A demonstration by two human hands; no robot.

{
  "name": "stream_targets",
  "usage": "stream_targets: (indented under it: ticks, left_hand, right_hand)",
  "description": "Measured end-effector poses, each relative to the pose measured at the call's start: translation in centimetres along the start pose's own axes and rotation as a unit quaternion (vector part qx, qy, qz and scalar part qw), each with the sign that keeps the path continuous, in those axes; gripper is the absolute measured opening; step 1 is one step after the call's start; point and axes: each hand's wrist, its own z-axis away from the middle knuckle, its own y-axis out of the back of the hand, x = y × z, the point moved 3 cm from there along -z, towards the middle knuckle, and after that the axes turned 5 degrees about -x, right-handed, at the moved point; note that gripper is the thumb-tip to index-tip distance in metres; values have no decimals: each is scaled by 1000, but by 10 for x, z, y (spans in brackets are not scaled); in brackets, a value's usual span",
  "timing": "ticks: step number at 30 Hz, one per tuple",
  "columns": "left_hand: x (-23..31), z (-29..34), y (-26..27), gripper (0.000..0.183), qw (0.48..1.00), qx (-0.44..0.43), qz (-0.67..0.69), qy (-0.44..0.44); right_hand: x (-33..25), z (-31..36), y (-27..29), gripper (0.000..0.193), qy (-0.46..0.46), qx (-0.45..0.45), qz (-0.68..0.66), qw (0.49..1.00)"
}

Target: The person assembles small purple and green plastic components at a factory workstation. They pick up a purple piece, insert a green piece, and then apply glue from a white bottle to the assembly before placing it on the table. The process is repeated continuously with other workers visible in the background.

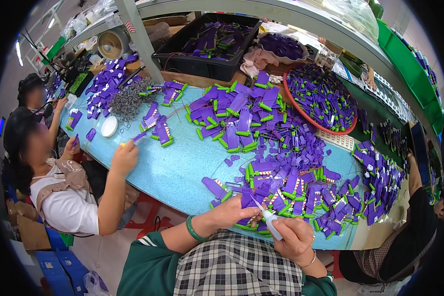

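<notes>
My right hand (295,238) is wrapped round a small white squeeze bottle (270,221) with a thin pointed nozzle, tilted up and to the left. Close beside it, my left hand (234,213) pinches a purple plastic piece (247,198) between thumb and fingers. The nozzle tip is near that piece; whether they touch I cannot tell. Just beyond both hands lies a heap of purple and green plastic parts (293,190), several with red-and-white striped strips. A single purple and green part (216,188) rests left of the heap.
A red round basket (354,129) and a black bin (197,66) hold more parts. At the left, a co-worker (64,197) reaches over the blue tabletop (158,170), near a white round lid (109,126) and a tangle of grey pieces (128,101). Another person (404,232) stands at the right.
</notes>
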Motion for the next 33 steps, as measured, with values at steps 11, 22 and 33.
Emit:
stream_targets:
  ticks: [11,22,33]
  left_hand:
    - [-3,-4,-2,9,997,51,-29,-49]
    - [-10,-11,-2,37,984,96,-108,-104]
    - [-6,-9,0,32,972,98,-157,-147]
  right_hand:
    - [0,4,3,49,10,1,-2,1000]
    - [0,2,0,48,19,-16,-8,1000]
    - [0,1,0,51,26,-29,-11,999]
